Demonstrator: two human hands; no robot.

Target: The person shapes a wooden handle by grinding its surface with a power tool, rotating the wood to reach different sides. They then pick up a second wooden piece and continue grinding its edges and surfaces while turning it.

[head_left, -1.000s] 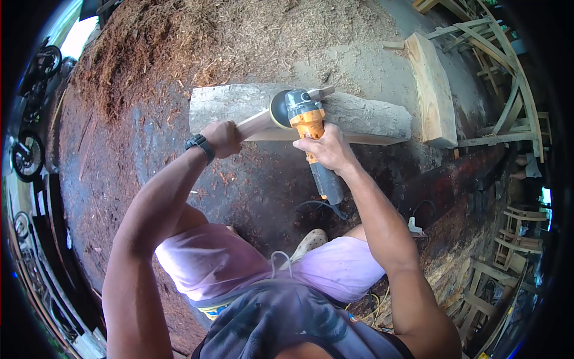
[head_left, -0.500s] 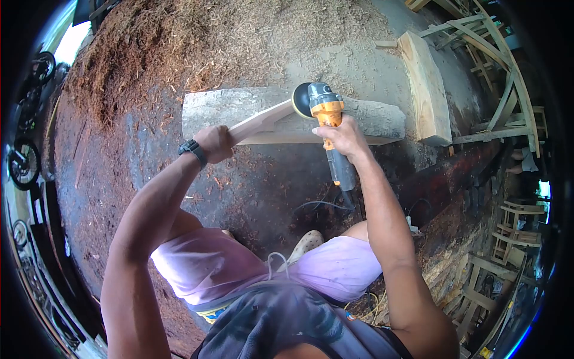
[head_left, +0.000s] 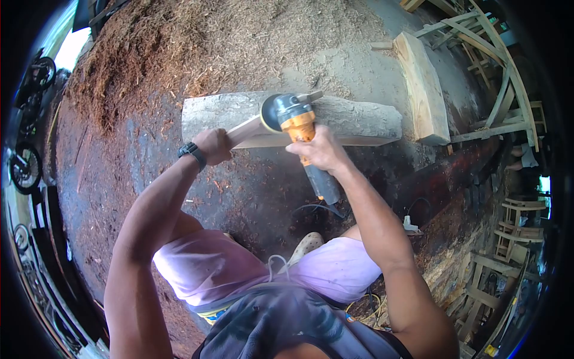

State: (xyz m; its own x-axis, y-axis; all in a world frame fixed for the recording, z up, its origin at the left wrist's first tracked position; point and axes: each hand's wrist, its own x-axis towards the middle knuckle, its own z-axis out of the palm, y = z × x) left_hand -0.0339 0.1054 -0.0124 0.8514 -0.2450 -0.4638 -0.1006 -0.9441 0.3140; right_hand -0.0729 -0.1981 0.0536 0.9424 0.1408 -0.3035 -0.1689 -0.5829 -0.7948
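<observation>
My left hand (head_left: 214, 146), with a dark watch on the wrist, is closed round the near end of a narrow wooden piece (head_left: 246, 130). The piece slants up to the right over a bark-covered log (head_left: 359, 118); its far end shows past the tool. In my right hand (head_left: 320, 149) is a yellow and dark grey angle grinder (head_left: 297, 122), gripped round its body. Its round sanding disc (head_left: 272, 113) lies against the wooden piece, about midway along. The grinder's lower end points down toward my knees, where a cord trails off.
A squared timber beam (head_left: 423, 90) lies to the right of the log. Heaped wood shavings (head_left: 239, 42) cover the ground beyond it. Wooden frames (head_left: 508, 90) stand at the far right, and motorcycles (head_left: 27, 167) at the left edge. Part of another person shows at the far right.
My right hand has moved the grinder left and slightly down along the wooden piece, toward my left hand. More of the piece's far end now shows. My left hand has barely moved.
</observation>
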